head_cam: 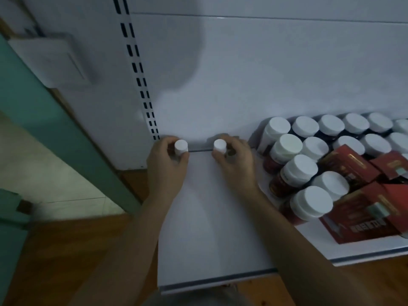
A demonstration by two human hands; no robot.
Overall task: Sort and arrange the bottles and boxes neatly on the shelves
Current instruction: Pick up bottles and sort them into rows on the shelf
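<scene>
Each of my hands grips a small white-capped bottle at the back of the white shelf (212, 217). My left hand (165, 164) holds the left small bottle (181, 147) near the shelf's back left corner. My right hand (236, 162) holds the right small bottle (219, 146) a short way to its right. Both bottles stand upright against the back wall. Only their caps show; fingers hide the bodies. Several larger dark bottles with white caps (298, 168) stand in rows on the right. Red boxes (362, 208) lie askew among them.
A slotted white upright (141, 80) runs down the back wall at the shelf's left end. A green frame (44, 111) and wooden floor (55, 250) lie to the left and below. The shelf's front edge (220, 281) is close to me.
</scene>
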